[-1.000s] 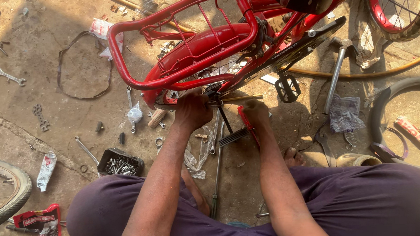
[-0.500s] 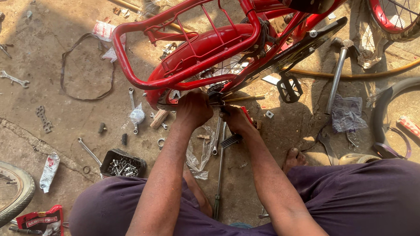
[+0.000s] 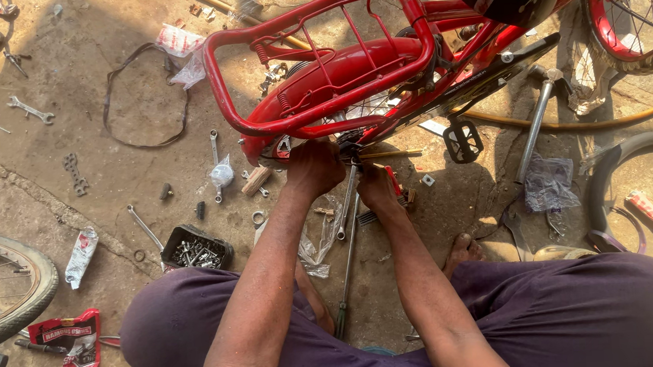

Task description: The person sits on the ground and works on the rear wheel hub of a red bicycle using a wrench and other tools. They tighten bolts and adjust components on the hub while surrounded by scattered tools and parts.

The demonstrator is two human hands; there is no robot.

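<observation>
Bike (image 3: 350, 63) — red, standing on the dirt floor with its rear rack (image 3: 312, 57) and mudguard toward the camera — is being worked on at the rear axle, just under the rack. Left hand (image 3: 314, 165) is closed in a fist over the axle end on its side; what it grips is hidden under the fingers. Right hand (image 3: 376, 187) is closed too, low beside the axle, and seems to hold a spanner (image 3: 347, 201) whose shaft runs down between the two wrists, though I cannot tell for sure. Judging from this, the job is in the middle: the frame, pedal (image 3: 462, 139) and chain guard are on, yet the axle fastening is still in hand. Loose wrenches (image 3: 31, 109), a tray of bolts (image 3: 196, 248) and a tyre (image 3: 8, 293) lie about on the ground — so more fitting looks left to do
</observation>
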